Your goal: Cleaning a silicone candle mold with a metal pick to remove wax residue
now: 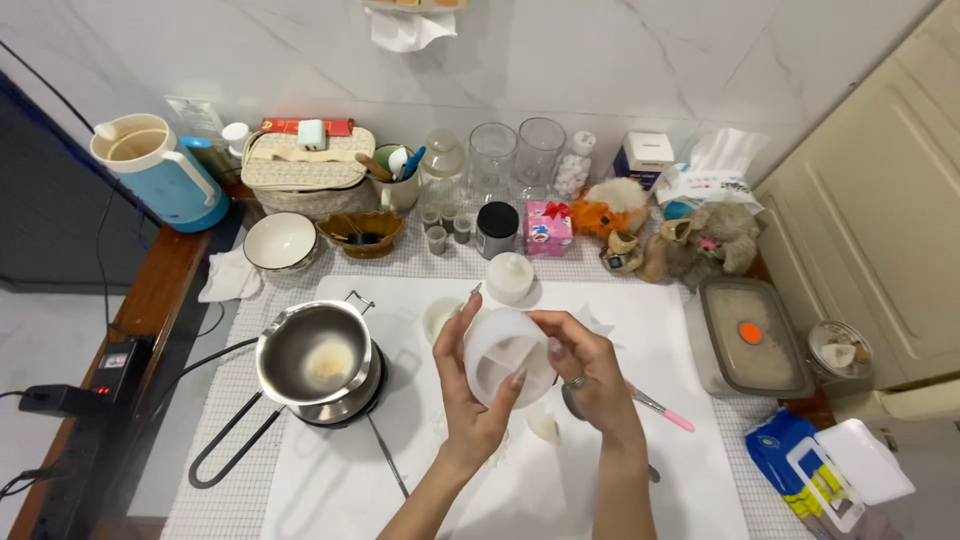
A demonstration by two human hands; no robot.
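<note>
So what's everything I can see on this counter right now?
mould: 1, white, held in both hands over the mat
mat: 1, white, centre of counter
pot: 1, steel, left on a burner
kettle: 1, blue and cream, back left
bowl: 1, white, behind the pot
glass jars: 2, clear, back centre
gift box: 1, pink, back centre
plush toys: several, orange and brown, back right
container: 1, clear with grey fill, right
brush: 1, pink handle, by the right hand
left hand: cups the mould
right hand: grips the mould's rim
</note>
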